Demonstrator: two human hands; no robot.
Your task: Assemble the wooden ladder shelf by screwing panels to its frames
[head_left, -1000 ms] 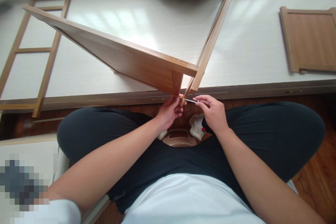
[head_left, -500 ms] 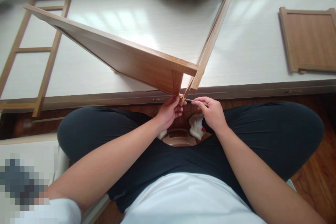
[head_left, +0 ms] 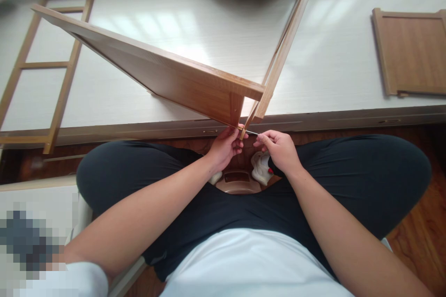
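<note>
Head view showed the left hand (head_left: 225, 148) clasping the near joint (head_left: 243, 132) of wooden panel (head_left: 167, 74) and frame (head_left: 278, 69), the right hand (head_left: 280, 147) pinching a thin rod (head_left: 252, 132) just right. Stiff-looking, the wooden panel seemed best edge-held.

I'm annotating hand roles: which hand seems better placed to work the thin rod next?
Probably the right hand: it pinches the thin rod, while the left hand holds the wooden joint.

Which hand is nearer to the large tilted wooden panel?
Left. The left hand is at the near lower corner of the large wooden panel; the right hand is farther right, apart from the panel, holding a thin metal rod.
</note>
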